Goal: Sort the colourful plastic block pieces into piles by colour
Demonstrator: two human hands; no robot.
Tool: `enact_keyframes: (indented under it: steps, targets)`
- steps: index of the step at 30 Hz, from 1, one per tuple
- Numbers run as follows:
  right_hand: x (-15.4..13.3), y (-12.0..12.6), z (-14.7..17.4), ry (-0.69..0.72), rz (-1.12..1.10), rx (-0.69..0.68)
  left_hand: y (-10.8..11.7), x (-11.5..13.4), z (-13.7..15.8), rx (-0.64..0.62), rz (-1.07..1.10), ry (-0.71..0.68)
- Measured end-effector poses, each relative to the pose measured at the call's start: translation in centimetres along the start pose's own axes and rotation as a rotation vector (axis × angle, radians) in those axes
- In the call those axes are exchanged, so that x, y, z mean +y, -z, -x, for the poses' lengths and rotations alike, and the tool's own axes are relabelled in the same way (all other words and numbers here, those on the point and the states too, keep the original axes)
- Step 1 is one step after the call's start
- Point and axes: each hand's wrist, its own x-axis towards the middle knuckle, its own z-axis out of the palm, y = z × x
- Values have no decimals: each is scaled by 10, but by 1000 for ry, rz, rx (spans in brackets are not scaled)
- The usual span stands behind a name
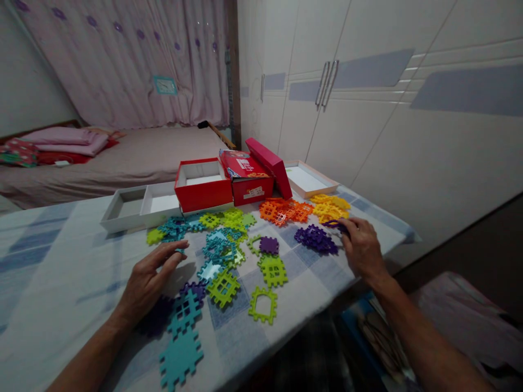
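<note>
The left hand [146,276] hung over the bench [81,261], perhaps holding a teal sliver [180,251] — I couldn't tell. The right hand [363,249] pinched a purple piece [334,224] by the purple pile [315,240] — seemingly a pick-up step, next calling for a steady grip.

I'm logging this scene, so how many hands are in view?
2: the left hand near the teal pieces, the right hand pinching a purple piece beside the purple pile.

I see pink curtains [134,60] behind a bed [167,147], stacked pink bedding [67,137] at its left, and a white wardrobe [368,125] with metal handles [330,83] on my right.
</note>
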Motion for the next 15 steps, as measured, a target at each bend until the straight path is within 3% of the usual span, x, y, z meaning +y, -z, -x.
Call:
enact_keyframes:
  steps: [5, 9, 15]
  targets:
    - [-12, -17, 10, -29, -163, -64, 0, 2, 0, 9, -8, 12]
    - [-18, -14, 14, -71, -293, -61, 0, 1, 0, 7, -15, -1]
    - [3, -4, 0, -284, -445, 12, -1, -2, -1, -8, -16, 3]
